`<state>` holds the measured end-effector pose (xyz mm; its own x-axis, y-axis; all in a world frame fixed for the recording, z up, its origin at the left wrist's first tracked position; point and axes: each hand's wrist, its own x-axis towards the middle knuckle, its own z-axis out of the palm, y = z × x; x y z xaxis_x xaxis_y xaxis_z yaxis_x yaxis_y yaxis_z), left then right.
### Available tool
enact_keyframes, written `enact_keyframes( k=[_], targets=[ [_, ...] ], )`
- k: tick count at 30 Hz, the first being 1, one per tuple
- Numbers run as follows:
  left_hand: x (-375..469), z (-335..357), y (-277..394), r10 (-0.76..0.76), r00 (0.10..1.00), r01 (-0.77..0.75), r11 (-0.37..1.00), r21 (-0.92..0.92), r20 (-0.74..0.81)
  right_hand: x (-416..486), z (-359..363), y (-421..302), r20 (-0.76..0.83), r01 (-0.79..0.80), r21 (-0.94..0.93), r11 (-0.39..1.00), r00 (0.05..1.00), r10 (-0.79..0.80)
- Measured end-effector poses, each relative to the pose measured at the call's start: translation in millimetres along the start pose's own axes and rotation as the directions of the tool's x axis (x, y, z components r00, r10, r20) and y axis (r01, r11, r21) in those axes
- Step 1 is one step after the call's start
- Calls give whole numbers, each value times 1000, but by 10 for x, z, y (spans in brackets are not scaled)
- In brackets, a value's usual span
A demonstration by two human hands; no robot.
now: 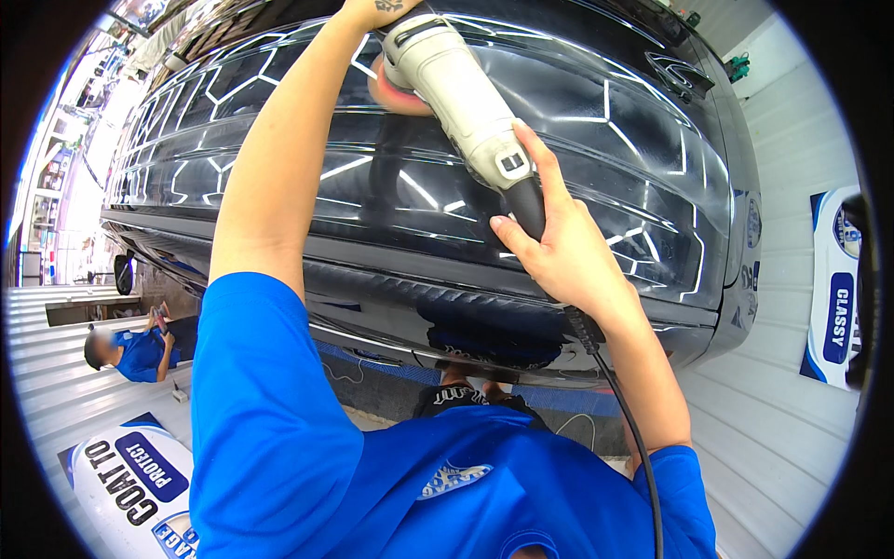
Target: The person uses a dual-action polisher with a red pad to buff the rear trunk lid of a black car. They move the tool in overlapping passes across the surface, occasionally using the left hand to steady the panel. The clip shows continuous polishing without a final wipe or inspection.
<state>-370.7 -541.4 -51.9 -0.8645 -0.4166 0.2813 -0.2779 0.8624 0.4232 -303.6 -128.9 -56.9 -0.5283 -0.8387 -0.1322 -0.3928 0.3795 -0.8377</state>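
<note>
A pale rotary polisher (468, 98) with a black rear handle is held over the glossy black car roof (419, 189). My right hand (566, 244) is wrapped around that handle, its index finger stretched along the casing. At the upper picture edge my left hand (377, 12) grips the polisher's head end; its fingers are partly cut off from view. Beneath the head, the reddish polishing pad (398, 94) looks blurred and appears to lie against the roof. Hazy patches show on the paint right of the polisher.
A black power cord (632, 412) hangs from the handle past my right forearm. The car's side (391, 314) stands close before my body. Another person (147, 353) in a blue shirt works at the left. Printed signs (834, 286) hang on the ribbed wall (754, 419).
</note>
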Motion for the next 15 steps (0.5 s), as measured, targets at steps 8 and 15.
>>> enact_keyframes(
  k=[8,15],
  targets=[
    [-79,-195,-383,12,999,-12,1000,-3,-42,222,177,-85,6,151,-3,989,989,-151],
    [-155,-420,-732,23,999,-23,1000,1,-45,408,329,-170,72,132,-23,991,989,-130]
  ],
)
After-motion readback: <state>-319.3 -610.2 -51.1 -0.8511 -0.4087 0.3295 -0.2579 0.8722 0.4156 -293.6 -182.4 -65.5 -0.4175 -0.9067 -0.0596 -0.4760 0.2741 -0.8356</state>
